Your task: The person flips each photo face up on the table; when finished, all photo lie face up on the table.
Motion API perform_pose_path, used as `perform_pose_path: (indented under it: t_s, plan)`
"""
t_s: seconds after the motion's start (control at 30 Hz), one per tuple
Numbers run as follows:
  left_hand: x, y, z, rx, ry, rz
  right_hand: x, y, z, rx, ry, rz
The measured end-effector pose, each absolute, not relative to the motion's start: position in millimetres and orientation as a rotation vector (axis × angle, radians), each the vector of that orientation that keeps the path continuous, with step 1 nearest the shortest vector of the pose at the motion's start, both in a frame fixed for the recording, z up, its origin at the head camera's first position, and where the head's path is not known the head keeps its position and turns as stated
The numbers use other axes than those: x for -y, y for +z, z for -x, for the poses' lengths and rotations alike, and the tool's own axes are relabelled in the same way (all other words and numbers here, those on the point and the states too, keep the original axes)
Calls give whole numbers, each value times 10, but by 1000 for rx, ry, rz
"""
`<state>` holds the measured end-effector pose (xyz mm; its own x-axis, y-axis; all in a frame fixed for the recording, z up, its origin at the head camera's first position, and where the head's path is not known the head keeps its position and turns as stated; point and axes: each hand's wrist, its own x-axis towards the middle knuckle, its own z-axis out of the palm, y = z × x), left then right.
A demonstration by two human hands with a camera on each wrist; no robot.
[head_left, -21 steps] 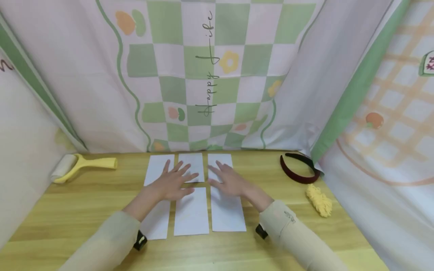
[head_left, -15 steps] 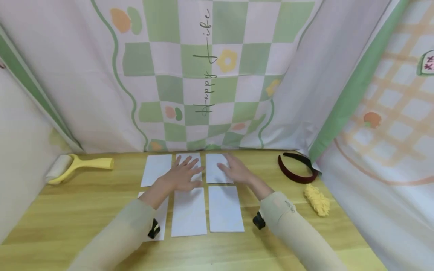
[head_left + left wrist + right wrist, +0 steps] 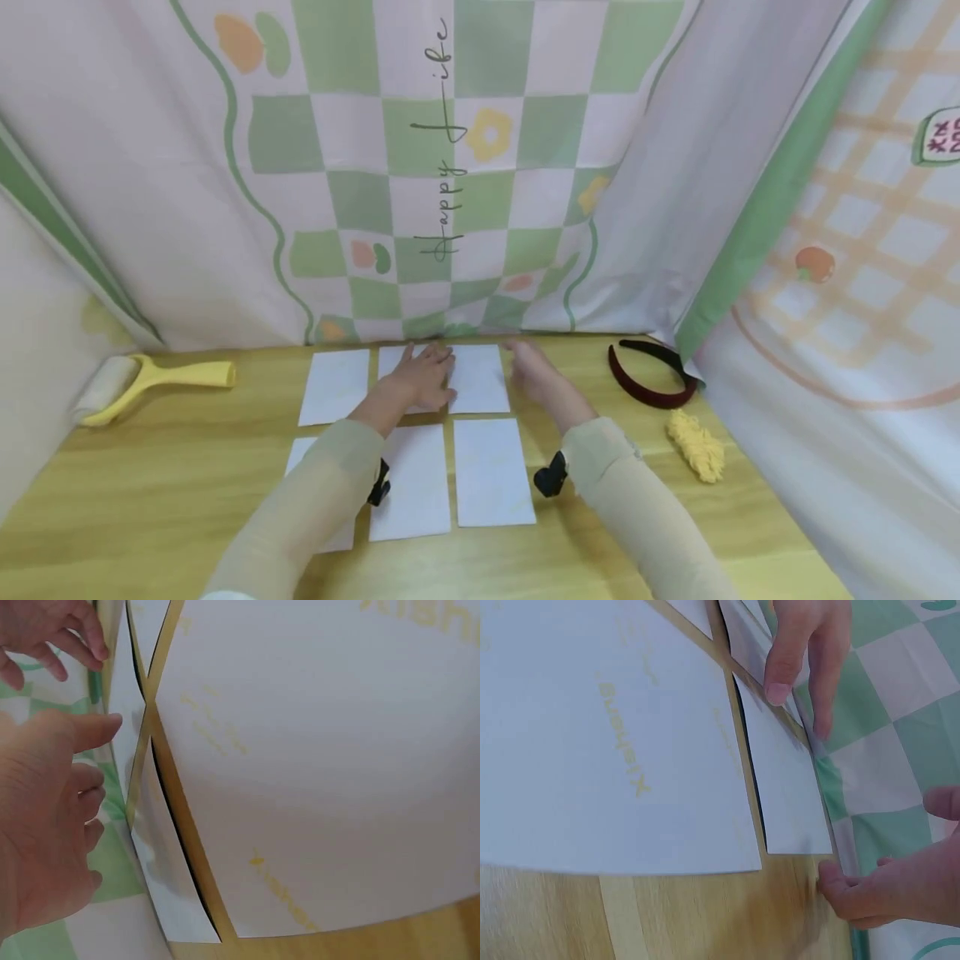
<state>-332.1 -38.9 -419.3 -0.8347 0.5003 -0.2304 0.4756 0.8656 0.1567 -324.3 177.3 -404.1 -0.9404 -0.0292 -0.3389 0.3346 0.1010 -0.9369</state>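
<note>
White rectangular cards lie flat in two rows, with narrow gaps of wood between them. My left hand (image 3: 423,379) is over the back middle card (image 3: 390,360), its fingers reaching the left edge of the back right card (image 3: 480,379). Just off that card's right edge is my right hand (image 3: 534,371), fingers loosely bent near its corner. Neither hand grips anything. Faint yellow lettering marks the large near card (image 3: 615,787) in the right wrist view. The front left card (image 3: 337,535) is partly hidden under my left sleeve.
A yellow-handled roller (image 3: 180,374) lies at the table's left. At the right are a dark red headband (image 3: 645,390) and a bundle of yellow yarn (image 3: 697,446). A checked green-and-white curtain (image 3: 420,208) hangs along the back edge.
My left hand has moved right across the back middle card. My right hand has slid off the back right card to its right side. The head view has shifted slightly.
</note>
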Motion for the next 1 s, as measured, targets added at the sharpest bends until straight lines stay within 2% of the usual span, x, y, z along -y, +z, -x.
perform_pose_path:
  t_s: [0.37, 1.0]
  plan:
    - [366, -4195, 3328, -2743, 122, -714, -1680, -4038, 3224, -1847, -2090, -461]
    - [367, -4249, 3411, -2762, 141, -741, -1650, -4058, 3177, -1813, -2109, -518]
